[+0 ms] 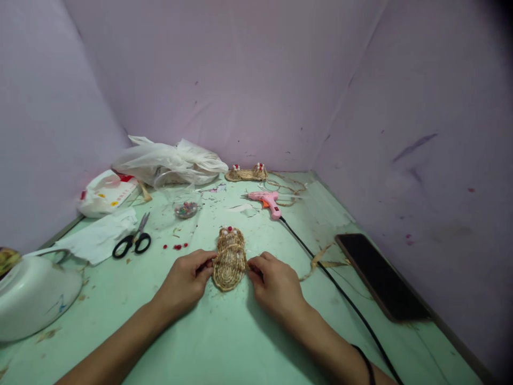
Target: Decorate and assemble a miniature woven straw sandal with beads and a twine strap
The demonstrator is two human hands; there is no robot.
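A small woven straw slipper point(228, 267) lies in front of me on the green table, its far end decorated with red and white beads. My left hand point(188, 278) pinches its left edge, fingers curled. At the right edge, the thumb and bent fingers of my right hand point(274, 278) close on the slipper's side. Several loose red beads point(179, 246) lie to the left, beyond my left hand. Past the slipper, a pink glue gun point(265, 201) rests on its side, with a black cord running toward me on the right.
Black-handled scissors point(134, 238), a small dish of mixed beads point(186, 209) and a white cloth point(100, 235) lie left. A white bowl-like vessel point(40, 299) stands nearer. Plastic bags point(172, 160) and another woven straw piece point(246, 175) sit at the back wall. A phone point(380, 275) lies right.
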